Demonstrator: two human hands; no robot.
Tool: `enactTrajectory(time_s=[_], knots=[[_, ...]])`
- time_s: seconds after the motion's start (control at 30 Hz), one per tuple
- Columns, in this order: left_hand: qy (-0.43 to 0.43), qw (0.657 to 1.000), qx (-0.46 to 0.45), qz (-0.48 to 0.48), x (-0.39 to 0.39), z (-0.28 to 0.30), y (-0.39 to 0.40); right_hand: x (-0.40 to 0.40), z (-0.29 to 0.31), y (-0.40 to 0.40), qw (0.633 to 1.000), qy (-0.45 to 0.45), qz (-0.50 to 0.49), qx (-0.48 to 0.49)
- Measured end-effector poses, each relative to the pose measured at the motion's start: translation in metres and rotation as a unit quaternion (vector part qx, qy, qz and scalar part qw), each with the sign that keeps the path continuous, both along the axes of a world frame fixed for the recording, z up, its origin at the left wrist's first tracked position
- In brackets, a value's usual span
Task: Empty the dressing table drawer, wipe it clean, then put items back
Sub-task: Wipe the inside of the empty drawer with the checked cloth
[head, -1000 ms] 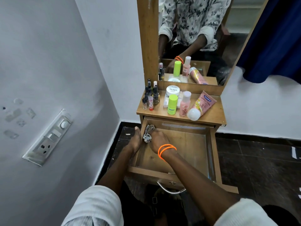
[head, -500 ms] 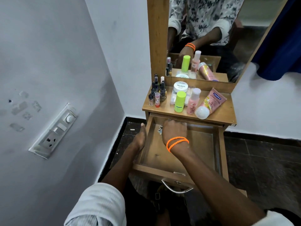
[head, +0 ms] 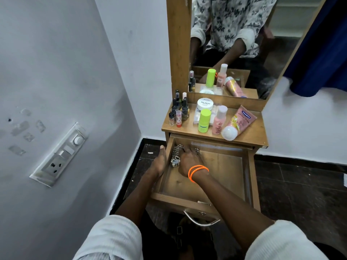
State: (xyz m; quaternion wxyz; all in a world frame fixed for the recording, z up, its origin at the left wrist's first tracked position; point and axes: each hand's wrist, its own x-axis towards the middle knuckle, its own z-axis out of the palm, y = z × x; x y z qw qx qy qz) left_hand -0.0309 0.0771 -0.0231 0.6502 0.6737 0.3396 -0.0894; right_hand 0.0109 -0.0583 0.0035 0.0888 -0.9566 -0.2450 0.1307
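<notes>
With the toiletries already out on the dressing-table top, our right hand clutches the cloth in the drawer's back-left corner, left hand gripping its left wall; restocking remains.

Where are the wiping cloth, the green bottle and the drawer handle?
wiping cloth (head: 175, 158), head view, bunched checked fabric.
green bottle (head: 204, 121), head view, body below cap.
drawer handle (head: 199, 222), head view, curved metal bar.

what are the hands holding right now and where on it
The right hand presses a checked cloth into the drawer's back left corner, gripping its bunched middle. The left hand holds only the drawer's left wall.
</notes>
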Motion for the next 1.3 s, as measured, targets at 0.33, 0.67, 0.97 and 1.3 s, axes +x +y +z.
enactTrajectory(time_s=[0.33,0.67,0.97,1.3], knots=[[-0.009,1.0,0.01,-0.017,0.003,-0.003,0.003,0.018,0.001,0.012,0.999,0.016,-0.024,0.039],[-0.004,1.0,0.008,-0.026,0.004,0.002,0.0,0.01,0.002,0.009,0.998,-0.049,0.013,0.037],[0.006,1.0,0.019,-0.017,0.007,-0.007,0.002,0.006,-0.009,0.025,0.999,-0.036,-0.027,0.02],[-0.006,1.0,0.005,-0.01,0.007,-0.006,0.003,0.02,-0.007,0.015,0.994,0.059,-0.061,0.063]])
